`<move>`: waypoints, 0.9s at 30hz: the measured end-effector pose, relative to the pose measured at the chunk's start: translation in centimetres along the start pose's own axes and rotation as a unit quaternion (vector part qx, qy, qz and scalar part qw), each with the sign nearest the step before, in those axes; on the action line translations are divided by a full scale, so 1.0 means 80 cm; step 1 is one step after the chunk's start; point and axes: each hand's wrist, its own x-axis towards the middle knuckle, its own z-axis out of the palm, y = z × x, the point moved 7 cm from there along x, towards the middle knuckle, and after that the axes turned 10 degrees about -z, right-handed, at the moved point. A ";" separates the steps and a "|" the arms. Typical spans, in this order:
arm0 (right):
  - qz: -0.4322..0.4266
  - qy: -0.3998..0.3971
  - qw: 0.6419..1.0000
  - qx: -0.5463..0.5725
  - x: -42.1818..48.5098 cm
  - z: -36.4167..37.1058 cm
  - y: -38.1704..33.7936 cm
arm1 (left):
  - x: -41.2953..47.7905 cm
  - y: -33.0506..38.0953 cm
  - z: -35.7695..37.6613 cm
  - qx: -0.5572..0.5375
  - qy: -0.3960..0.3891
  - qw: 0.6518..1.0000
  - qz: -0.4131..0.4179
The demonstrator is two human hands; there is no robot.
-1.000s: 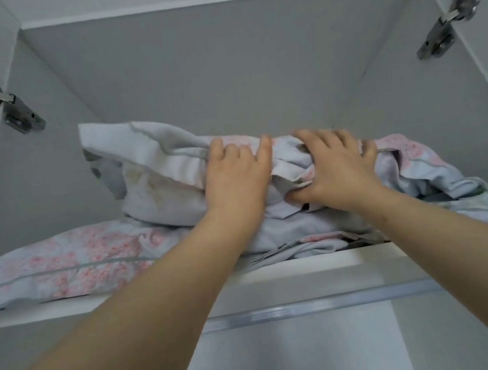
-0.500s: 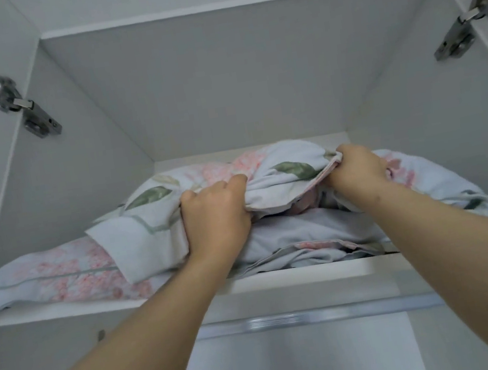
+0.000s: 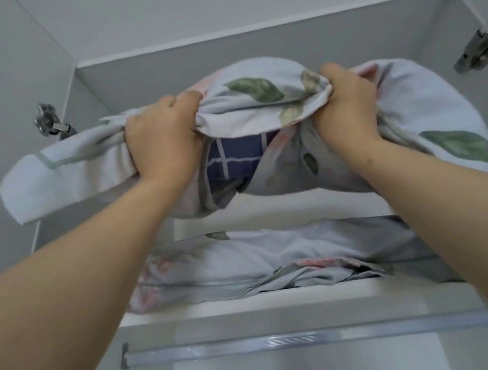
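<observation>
Head view. Both arms reach up into an open cupboard.

Left hand [image 3: 162,140]: fingers [image 3: 180,100] curled tight, clenching a gathered fold of the floral bedding bundle [image 3: 256,112]; fabric bunches at the knuckles.

Right hand [image 3: 348,104]: fingers [image 3: 330,72] also curled in, gripping the bundle's other gathered fold. Fingertips are buried in cloth.

The bundle hangs between the two hands, in the air above the shelf [image 3: 255,306], apart from the folded bedding [image 3: 279,252] lying on it. A navy checked lining [image 3: 232,161] shows under the bundle's front flap.

Door hinges sit at left [image 3: 50,122] and right [image 3: 482,44]. A metal rail [image 3: 292,338] runs beneath the shelf.
</observation>
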 end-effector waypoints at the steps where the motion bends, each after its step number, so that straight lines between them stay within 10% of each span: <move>1: -0.012 0.012 1.000 -0.001 0.007 -0.005 -0.009 | 0.008 -0.001 -0.009 -0.002 0.016 1.000 0.002; 27: -0.167 0.122 0.977 0.056 -0.030 -0.153 -0.134 | -0.032 0.034 -0.224 0.044 0.043 0.988 -0.143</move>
